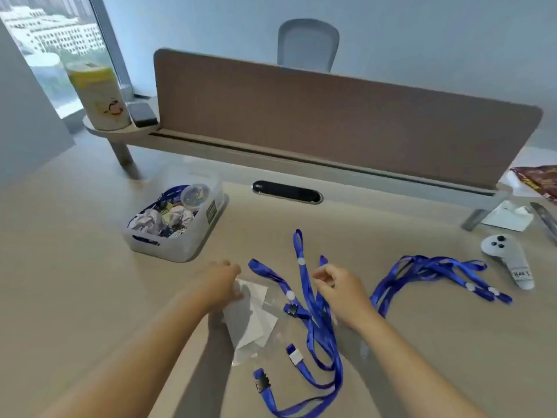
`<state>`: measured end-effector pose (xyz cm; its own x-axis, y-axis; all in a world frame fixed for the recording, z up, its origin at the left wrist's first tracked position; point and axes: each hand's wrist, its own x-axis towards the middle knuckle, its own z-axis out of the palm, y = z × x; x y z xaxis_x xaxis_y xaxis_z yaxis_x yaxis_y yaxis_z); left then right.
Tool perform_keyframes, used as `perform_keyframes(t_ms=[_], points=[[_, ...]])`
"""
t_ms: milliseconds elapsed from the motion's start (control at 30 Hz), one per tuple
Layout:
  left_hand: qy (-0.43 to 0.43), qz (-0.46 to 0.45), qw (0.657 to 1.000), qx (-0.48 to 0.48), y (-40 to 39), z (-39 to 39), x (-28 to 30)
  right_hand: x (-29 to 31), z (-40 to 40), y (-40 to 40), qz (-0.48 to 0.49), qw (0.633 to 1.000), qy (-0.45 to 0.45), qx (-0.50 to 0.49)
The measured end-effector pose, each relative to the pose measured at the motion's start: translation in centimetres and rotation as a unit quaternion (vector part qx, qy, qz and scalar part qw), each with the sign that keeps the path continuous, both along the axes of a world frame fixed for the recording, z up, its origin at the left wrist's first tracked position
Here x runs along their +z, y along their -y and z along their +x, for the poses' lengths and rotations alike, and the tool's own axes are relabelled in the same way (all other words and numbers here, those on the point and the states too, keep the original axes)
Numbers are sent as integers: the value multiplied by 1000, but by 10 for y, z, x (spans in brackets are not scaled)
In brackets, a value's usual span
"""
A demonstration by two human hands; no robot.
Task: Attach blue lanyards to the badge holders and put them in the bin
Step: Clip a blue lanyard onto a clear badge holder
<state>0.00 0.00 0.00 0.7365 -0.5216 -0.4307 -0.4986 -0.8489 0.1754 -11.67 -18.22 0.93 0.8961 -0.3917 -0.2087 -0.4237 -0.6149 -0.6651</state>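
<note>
Clear badge holders (253,321) with white cards lie in a loose pile on the desk in front of me. My left hand (221,282) rests on the pile's upper left edge, fingers curled onto the top holder. Several blue lanyards (316,321) with black clips lie tangled just right of the pile. My right hand (334,285) hovers over them, its fingers pinching one lanyard strap near the top. A second bunch of blue lanyards (428,273) lies further right. The translucent bin (180,251) stands at the upper left, holding lanyards and crumpled items.
A white handheld controller (509,260) lies at the far right. A brown divider panel (331,122) closes off the back of the desk, with a cable slot (286,191) in front. A yellow-white canister (96,95) stands on a raised shelf. A snack bag (539,179) sits at the right edge.
</note>
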Motion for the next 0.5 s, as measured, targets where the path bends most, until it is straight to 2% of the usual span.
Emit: perform_keyframes(t_ms=[100,267,400,500], points=[[-37,30,997,54,-4,-14,-31,-23,0,-1,5,999,-32,8],[33,47,996,74,1,-22,-51,-52,-8,-1,3,999,-49,9],[22,77,993,89,9,-19,-47,-59,-15,4,-18,998,-53,-16],[25,24,995,94,16,-10,-35,-56,-19,15,-44,997,-46,-46]])
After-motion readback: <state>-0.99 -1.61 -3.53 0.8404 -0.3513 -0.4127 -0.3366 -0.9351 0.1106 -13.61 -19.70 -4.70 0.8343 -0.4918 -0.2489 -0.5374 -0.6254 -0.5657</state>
